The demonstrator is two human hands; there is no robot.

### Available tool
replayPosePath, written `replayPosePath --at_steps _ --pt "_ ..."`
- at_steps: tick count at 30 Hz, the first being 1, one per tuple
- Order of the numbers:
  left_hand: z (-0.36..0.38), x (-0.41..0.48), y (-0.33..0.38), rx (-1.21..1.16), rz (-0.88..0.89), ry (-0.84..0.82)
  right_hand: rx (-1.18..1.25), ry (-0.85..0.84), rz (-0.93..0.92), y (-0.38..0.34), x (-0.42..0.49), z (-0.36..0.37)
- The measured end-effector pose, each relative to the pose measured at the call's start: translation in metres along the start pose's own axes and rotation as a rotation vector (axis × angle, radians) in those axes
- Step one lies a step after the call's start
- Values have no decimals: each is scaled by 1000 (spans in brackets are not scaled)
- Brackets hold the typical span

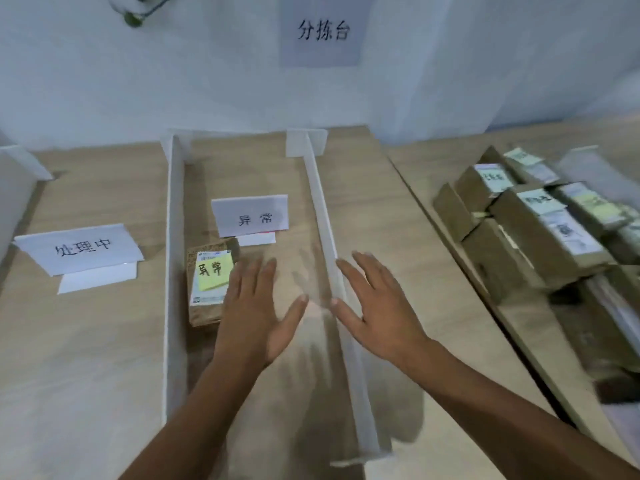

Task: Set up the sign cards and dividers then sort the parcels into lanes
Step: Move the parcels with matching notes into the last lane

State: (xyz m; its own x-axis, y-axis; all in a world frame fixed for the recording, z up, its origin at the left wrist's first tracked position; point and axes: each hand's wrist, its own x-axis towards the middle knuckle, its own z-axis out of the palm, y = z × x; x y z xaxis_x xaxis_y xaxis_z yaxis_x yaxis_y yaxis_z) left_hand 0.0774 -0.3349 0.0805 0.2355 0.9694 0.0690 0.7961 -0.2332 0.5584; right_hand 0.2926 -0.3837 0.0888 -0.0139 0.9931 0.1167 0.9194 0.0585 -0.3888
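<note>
Wooden tabletop (86,358) lies under the left hand (254,308) and right hand (375,306) near its front edge, both spread flat and released, the left beside a brown yellow-noted cardboard parcel (207,282) lying between white upright dividers (323,216), before a white folded sign card (251,216)

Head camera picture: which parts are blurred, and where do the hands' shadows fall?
Head view: parcel stack at right is motion-smeared; 异常 sign card reads sharp; left hand and right hand cast soft shadows onto the table beside the right divider.

Bare left hand (253,315), right hand (377,306), forearms.
</note>
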Motion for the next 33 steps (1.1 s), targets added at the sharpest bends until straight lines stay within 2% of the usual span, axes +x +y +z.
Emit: replayPosePath --at_steps 10,14,18,24,28,33 --pt "64 -127 311 68 305 -74 -210 288 228 182 -295 -245" --pt "115 -184 417 3 443 -63 -239 355 319 240 -402 -303" --pt "161 -231 494 -42 502 -147 -290 350 404 292 -480 -340" --pt "225 -246 573 -100 516 -184 -285 349 473 379 -529 -373" --pt "276 -235 622 -168 506 -211 -246 368 469 449 -533 -386" --pt "335 -229 672 -226 444 -275 -204 307 493 528 -528 -410"
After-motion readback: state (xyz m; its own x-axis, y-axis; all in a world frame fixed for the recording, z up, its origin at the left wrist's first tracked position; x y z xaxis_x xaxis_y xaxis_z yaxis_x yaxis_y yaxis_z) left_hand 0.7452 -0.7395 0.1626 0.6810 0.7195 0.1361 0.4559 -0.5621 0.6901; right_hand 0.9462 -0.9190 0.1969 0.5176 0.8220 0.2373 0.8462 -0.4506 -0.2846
